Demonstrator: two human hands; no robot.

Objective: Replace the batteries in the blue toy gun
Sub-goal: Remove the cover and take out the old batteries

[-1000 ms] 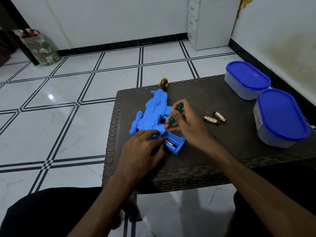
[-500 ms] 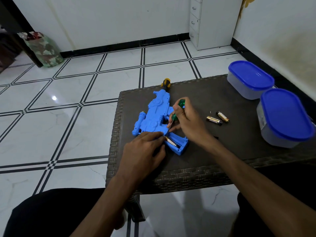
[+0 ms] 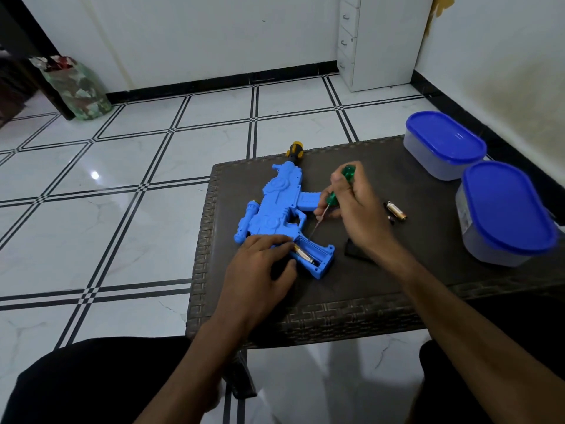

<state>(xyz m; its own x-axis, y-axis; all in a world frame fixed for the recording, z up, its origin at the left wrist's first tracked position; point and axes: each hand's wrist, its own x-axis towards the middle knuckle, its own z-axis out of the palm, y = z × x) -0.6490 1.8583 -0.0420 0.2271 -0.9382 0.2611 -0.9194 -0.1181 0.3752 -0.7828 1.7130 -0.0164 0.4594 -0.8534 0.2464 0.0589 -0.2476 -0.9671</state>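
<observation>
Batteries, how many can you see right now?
3. One battery lies in the open compartment of the blue toy gun, by the left hand. Two loose batteries lie on the table beyond the right hand. More may be hidden.

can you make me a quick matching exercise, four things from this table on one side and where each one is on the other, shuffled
Things:
1. green-handled screwdriver
2. gold battery
3. yellow and black screwdriver
4. flat black cover

Places:
A. at the table's far edge, beyond the blue toy gun
B. lying on the table under the right wrist
C. gripped in the right hand
D. inside the open compartment in the gun's grip, by the left hand

Pairs: 1-C, 2-D, 3-A, 4-B
</observation>
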